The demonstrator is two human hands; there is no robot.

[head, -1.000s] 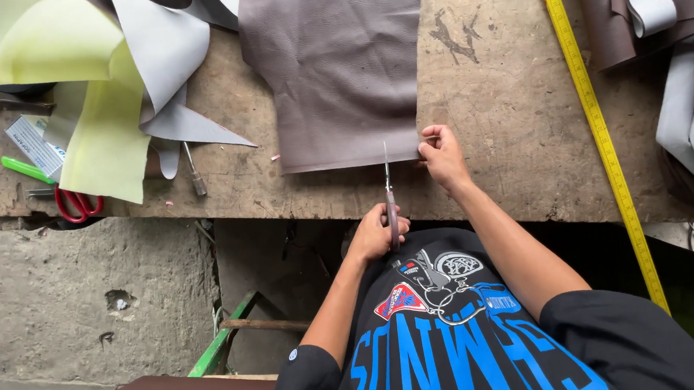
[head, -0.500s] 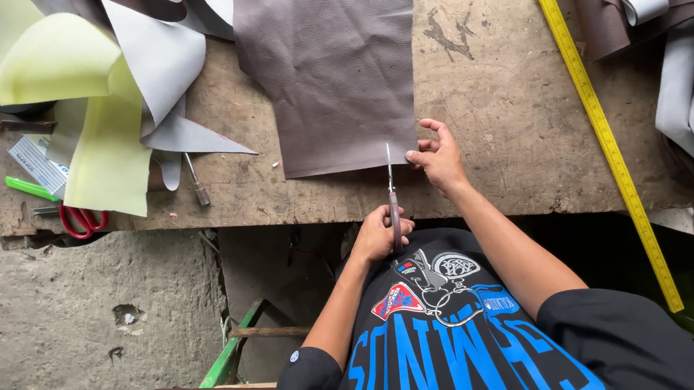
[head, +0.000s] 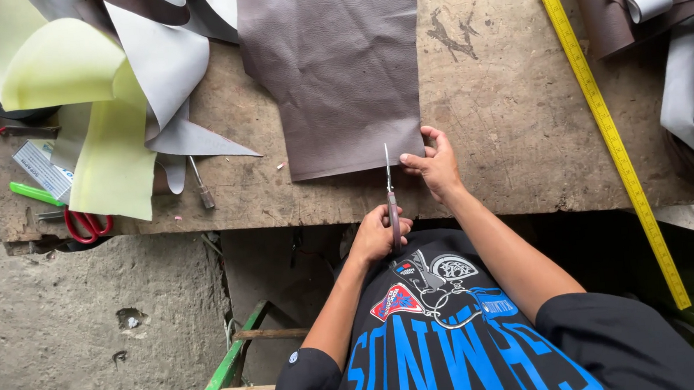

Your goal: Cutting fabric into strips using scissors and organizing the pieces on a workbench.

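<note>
Two hands are seen, the left hand and the right hand. Two pairs of scissors are counted: the steel scissors and the red-handled scissors. One brown leather sheet, one yellow measuring tape and one green marker are seen on the tabletop.

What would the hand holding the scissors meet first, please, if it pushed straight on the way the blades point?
The left hand grips the scissors, blades pointing away from the body. Straight ahead lies the near edge of the brown leather sheet, beside the right hand; the tips look already at that edge, though depth is unclear.
</note>
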